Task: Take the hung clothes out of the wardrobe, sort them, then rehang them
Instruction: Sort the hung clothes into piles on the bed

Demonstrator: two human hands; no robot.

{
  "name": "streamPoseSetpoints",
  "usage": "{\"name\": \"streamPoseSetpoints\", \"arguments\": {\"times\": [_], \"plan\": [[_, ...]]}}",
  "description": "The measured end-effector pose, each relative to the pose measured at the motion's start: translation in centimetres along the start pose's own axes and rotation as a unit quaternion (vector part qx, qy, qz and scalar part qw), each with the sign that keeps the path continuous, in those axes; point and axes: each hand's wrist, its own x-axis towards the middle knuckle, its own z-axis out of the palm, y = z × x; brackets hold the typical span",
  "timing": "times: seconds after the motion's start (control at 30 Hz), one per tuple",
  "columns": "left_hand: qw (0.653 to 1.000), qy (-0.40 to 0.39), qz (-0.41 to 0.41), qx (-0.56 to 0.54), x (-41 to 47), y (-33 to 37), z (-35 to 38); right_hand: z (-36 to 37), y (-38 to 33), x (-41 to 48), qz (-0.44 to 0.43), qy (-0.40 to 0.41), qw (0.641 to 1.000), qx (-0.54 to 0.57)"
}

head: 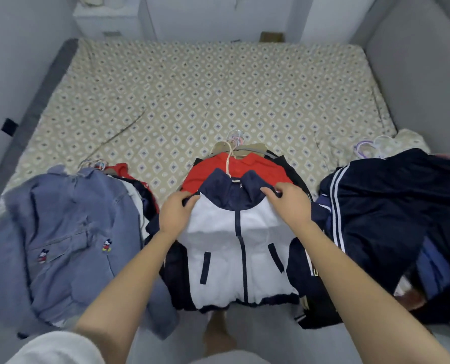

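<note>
Pinching the white-and-navy zip jacket [218, 248] at both shoulders: the left grip [178, 214] had thumb and curled fingers closed on the navy yoke on one side of the collar. The right grip [290, 206] was closed the same way on the other side. Jacket lay front up and zipped, topmost on the middle pile at the near edge of the bed [218, 88]. It lay over a red garment [234, 169] and a dark jacket [305, 285] that showed on either side. A cream hanger hook [228, 158] stuck out of the collar, pointing up the bed. Both forearms were bare, reaching forward from the bottom of the view and converging slightly, backs of the hands up. Just beside the pile, on the left, lay a blue denim jacket [69, 219] with two small cartoon-mouse patches [107, 245] on its front. On the right sat a heap of navy garments [389, 206] with white stripes, pale purple hangers [368, 147] at its far edge. Collar tag [235, 180] on the held jacket was too small to read.
</note>
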Motion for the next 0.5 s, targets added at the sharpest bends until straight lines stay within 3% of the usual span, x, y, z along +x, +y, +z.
{"name": "streamPoseSetpoints", "arguments": {"times": [0.5], "plan": [[0.987, 0.146, 0.032, -0.052, -22.4, 5.0, -8.4, -11.7, -4.0, -18.3, -0.121, 0.071, 0.99, -0.005]]}}
